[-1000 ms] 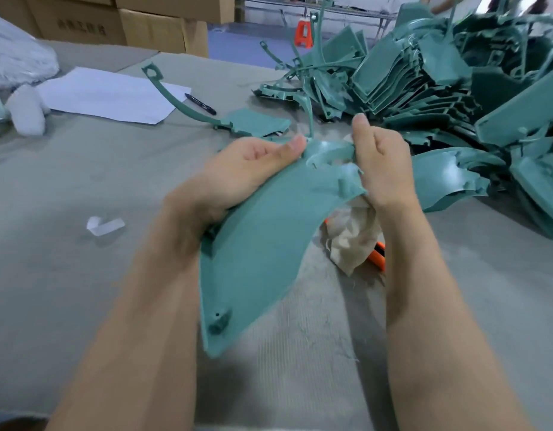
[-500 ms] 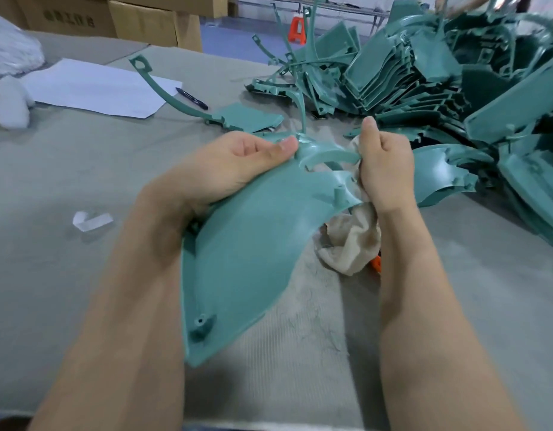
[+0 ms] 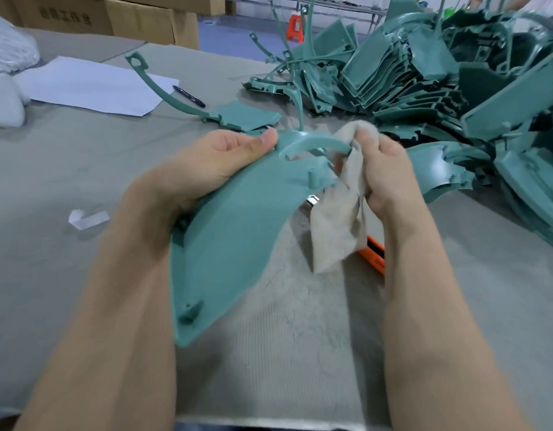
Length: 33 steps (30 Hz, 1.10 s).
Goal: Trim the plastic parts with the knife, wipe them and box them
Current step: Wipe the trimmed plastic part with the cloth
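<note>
Plastic part (image 3: 237, 231) is being held above the middle of the worktop (image 3: 82, 169), the left hand (image 3: 213, 163) gripping its upper edge. The right hand (image 3: 384, 169) is pinching the cloth (image 3: 337, 231) round the curved loop. Recommended: wiping along that rim, the left hand bracing close by.

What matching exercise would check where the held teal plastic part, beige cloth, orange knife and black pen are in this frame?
Things:
1 curved teal plastic part
2 beige cloth rag
3 orange-handled knife
4 black pen

Places:
A at the white paper sheet's edge
B gripped by the left hand
C on the grey table, partly behind the rag
D bunched in the right hand

Pairs: 1-B, 2-D, 3-C, 4-A.
</note>
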Available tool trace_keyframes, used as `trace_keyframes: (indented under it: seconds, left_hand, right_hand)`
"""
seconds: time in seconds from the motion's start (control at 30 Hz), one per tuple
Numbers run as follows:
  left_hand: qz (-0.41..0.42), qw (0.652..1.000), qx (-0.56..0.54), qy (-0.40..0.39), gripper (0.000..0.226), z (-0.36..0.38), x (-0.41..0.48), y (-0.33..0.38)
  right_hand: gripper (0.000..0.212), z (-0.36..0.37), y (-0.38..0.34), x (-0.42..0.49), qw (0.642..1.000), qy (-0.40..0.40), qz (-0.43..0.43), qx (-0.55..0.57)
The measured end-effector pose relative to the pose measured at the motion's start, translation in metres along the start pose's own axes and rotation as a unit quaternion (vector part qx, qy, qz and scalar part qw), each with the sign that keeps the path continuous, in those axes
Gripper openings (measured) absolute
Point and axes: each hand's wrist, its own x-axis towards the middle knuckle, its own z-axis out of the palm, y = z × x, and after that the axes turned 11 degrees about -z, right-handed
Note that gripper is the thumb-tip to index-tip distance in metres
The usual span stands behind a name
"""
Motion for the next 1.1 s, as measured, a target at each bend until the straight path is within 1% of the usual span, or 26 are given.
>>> trace_keyframes:
  seconds: [0.03,0.07,0.13,0.2,0.27,0.3,0.37,0.4,0.43,0.47,0.5,0.53,0.57,0.6,0.63,0.67,0.7,0.77,0.8,0.83,0.87,0.9,0.93,0.97,1.03,1.1]
  left_hand:
    - [0.005,1.000,0.006,0.003,0.041,-0.001,-0.001,0.000]
    - [0.011,1.000,0.010,0.000,0.042,0.000,-0.002,0.000]
    - [0.025,0.999,0.007,-0.025,0.040,0.003,-0.003,0.001]
    - [0.027,0.999,0.008,-0.042,0.037,0.004,-0.001,0.001]
    - [0.021,0.999,0.023,-0.034,0.035,0.004,0.003,0.000]
    - [0.017,0.999,0.029,-0.021,0.035,0.003,0.004,-0.001]
    - [0.011,1.000,0.022,0.010,0.034,0.000,0.007,-0.003]
    - [0.012,1.000,0.015,0.023,0.033,-0.001,0.007,-0.003]
    - [0.013,0.999,0.013,0.031,0.033,-0.002,0.008,-0.004]
    - [0.014,0.999,0.015,0.032,0.033,-0.003,0.007,-0.004]
    - [0.014,0.999,0.017,0.026,0.034,-0.004,0.006,-0.004]
    - [0.013,1.000,0.014,0.016,0.034,-0.005,0.005,-0.004]
    - [0.010,1.000,0.011,0.006,0.035,-0.005,0.004,-0.004]
    - [0.009,1.000,0.015,-0.001,0.035,-0.004,0.004,-0.005]
    - [0.008,1.000,0.024,-0.005,0.035,-0.004,0.004,-0.005]
    - [0.006,0.999,0.033,-0.008,0.036,-0.003,0.004,-0.004]
    - [0.004,0.999,0.038,-0.009,0.035,-0.002,0.004,-0.005]
    - [0.004,0.999,0.041,-0.004,0.035,-0.002,0.006,-0.005]
    - [0.005,0.999,0.038,0.003,0.034,-0.002,0.007,-0.006]
    - [0.005,0.999,0.029,0.015,0.034,-0.003,0.008,-0.006]
    - [0.009,1.000,0.016,0.024,0.034,-0.004,0.008,-0.006]
    - [0.014,0.999,0.002,0.029,0.035,-0.006,0.008,-0.006]
    - [0.021,0.999,-0.007,0.027,0.037,-0.006,0.006,-0.005]
    - [0.029,0.999,-0.008,0.020,0.039,-0.007,0.005,-0.005]
    - [0.039,0.999,-0.007,-0.006,0.041,-0.006,0.004,-0.004]
    - [0.036,0.999,-0.013,-0.036,0.039,-0.002,0.002,-0.005]
  right_hand:
    - [0.040,0.002,0.002,0.000,0.999,0.002,-0.009,-0.038]
    - [0.042,0.002,0.004,0.002,0.998,0.020,-0.007,-0.054]
    - [0.046,0.002,0.003,0.004,0.997,0.069,0.009,-0.032]
    - [0.047,0.001,0.001,0.003,0.989,0.116,0.068,0.056]
    - [0.041,0.000,0.001,0.001,0.963,0.162,0.132,0.171]
    - [0.035,0.000,-0.001,0.001,0.947,0.168,0.157,0.225]
    - [0.024,0.001,-0.004,0.000,0.919,0.117,0.185,0.327]
    - [0.018,0.001,-0.004,0.001,0.911,0.090,0.183,0.357]
    - [0.013,0.001,-0.002,0.001,0.916,0.076,0.170,0.357]
    - [0.012,0.001,-0.002,0.001,0.928,0.079,0.147,0.332]
    - [0.017,0.002,-0.001,0.001,0.950,0.093,0.114,0.274]
    - [0.024,0.002,0.000,0.001,0.974,0.107,0.074,0.183]
    - [0.032,0.002,0.002,0.002,0.987,0.123,0.041,0.091]
    - [0.038,0.001,0.002,0.002,0.990,0.135,0.028,0.028]
    - [0.040,0.000,0.003,0.003,0.989,0.145,0.036,0.008]
    - [0.041,0.000,0.004,0.004,0.986,0.153,0.060,0.025]
    - [0.040,-0.001,0.004,0.003,0.980,0.163,0.091,0.074]
    - [0.036,-0.001,0.002,0.002,0.945,0.186,0.151,0.224]
    - [0.034,-0.002,0.001,0.002,0.925,0.181,0.170,0.287]
    - [0.030,-0.003,-0.001,0.002,0.916,0.153,0.171,0.329]
    - [0.024,-0.004,-0.001,0.002,0.919,0.108,0.151,0.349]
    - [0.018,-0.006,-0.001,0.002,0.932,0.066,0.121,0.336]
    - [0.015,-0.007,0.000,0.002,0.950,0.042,0.096,0.295]
    - [0.018,-0.009,0.000,0.002,0.968,0.038,0.075,0.236]
    - [0.030,-0.009,-0.001,0.003,0.986,0.064,0.058,0.144]
    - [0.036,-0.007,-0.002,0.002,0.982,0.109,0.082,0.130]
